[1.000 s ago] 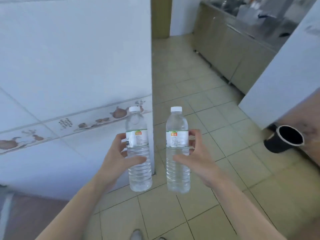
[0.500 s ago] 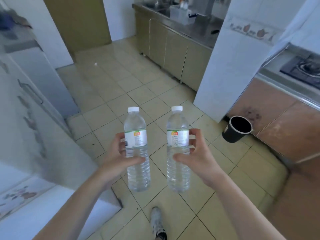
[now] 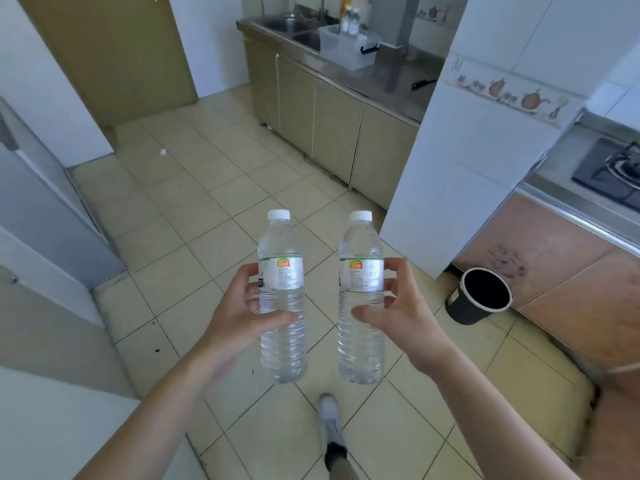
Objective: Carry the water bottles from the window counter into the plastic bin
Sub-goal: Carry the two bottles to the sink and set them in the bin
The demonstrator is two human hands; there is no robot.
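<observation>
Water bottles (image 3: 282, 306) above tiled floor (image 3: 214, 209)

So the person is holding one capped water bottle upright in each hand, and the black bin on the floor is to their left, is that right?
Not quite: the head view shows the black bin on the floor to their right. The left hand and right hand do each hold a capped bottle upright.

2 clear water bottles, white caps, white label w/ orange-green logo, both upright, side by side, apart, held over the tile floor. left bottle (image 3: 282, 299) in left hand (image 3: 242, 320), right bottle (image 3: 361, 299) in right hand (image 3: 401, 313). clear plastic bin (image 3: 348, 46) on far surface by the sink, more bottles standing inside.
</observation>
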